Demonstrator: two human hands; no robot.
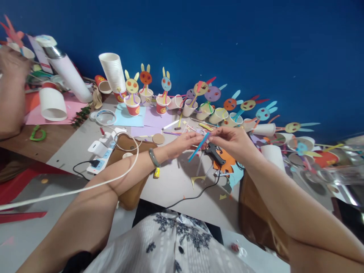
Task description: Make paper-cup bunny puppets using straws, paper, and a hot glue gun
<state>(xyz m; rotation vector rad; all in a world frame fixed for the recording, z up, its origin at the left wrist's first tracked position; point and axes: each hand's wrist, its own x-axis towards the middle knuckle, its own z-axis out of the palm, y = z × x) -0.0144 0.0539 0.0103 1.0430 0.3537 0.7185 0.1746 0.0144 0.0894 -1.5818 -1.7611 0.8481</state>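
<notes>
A thin blue strip [198,148] slants between my two hands above the table. The fingers of my left hand [187,142] pinch it from the left, and a bracelet circles that wrist. From the other side, the thumb and fingers of my right hand [234,141] close on its upper end. Just below my hands lies a black glue gun [215,153] with its cord trailing toward me. Orange paper [227,162] and light blue paper scraps are under and beside it.
Paper cups with rabbit-faced figures [166,84] line the wall side. Stacked cups [112,74], a flask [68,72] and a power strip [101,161] stand left. A white cable [127,167] crosses my left arm. Another person's arm [13,91] reaches in at far left.
</notes>
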